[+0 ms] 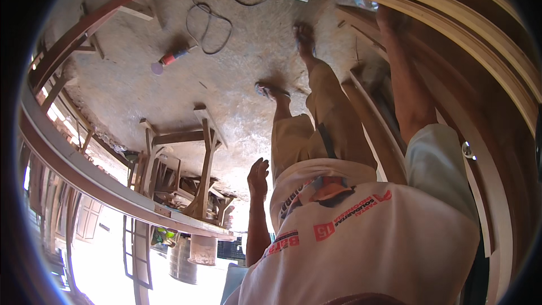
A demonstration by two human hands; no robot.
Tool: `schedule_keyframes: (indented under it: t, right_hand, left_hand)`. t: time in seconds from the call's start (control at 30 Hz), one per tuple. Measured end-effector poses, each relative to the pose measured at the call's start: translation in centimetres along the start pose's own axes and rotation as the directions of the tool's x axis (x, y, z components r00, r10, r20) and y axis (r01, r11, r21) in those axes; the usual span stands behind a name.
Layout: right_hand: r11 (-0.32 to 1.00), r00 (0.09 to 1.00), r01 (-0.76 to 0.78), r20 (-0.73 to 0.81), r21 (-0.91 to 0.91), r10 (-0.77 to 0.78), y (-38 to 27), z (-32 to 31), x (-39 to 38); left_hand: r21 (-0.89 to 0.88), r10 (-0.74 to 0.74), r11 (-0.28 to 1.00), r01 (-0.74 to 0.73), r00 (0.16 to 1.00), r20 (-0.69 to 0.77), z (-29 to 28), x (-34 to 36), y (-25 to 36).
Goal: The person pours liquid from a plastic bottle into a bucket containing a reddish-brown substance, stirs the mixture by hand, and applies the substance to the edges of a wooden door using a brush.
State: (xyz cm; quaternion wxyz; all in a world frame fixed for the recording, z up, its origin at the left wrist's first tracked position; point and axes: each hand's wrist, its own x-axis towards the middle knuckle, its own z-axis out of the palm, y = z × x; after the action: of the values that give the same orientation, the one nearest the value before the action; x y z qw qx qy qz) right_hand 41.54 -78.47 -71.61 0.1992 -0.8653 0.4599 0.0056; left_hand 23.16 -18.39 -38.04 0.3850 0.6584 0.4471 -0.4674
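the left hand (258, 178) hangs empty, fingers loosely curled, half open; the right hand (386, 18) is just beside the pale wooden planks (485, 28), its grip impossible to tell.

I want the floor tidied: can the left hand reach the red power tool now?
Probably not without stepping and bending: the red power tool lies on the floor, left of the feet, while the left hand is up beside the trousers. Nothing seems to block the way between.
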Motion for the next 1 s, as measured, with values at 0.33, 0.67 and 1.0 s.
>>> schedule_keyframes:
  t: [0.33,0.67,1.0]
  right_hand:
    - [0.993,0.999,0.046,-0.015,-0.111,-0.048,4.1,4.9,1.3]
    - [0.962,0.975,0.184,0.165,-0.202,-0.152,3.9,5.3,0.3]
    - [0.646,0.563,0.73,0.73,-0.221,-0.386,-1.1,-2.3,-9.3]
  left_hand:
    - [-0.033,-0.059,0.998,0.057,0.996,-0.068,1.6,-0.1,2.3]
    - [-0.067,-0.073,0.996,0.067,0.993,-0.094,1.7,-0.1,1.7]
    - [-0.123,0.031,0.991,-0.043,0.995,-0.097,2.5,-2.3,-2.1]
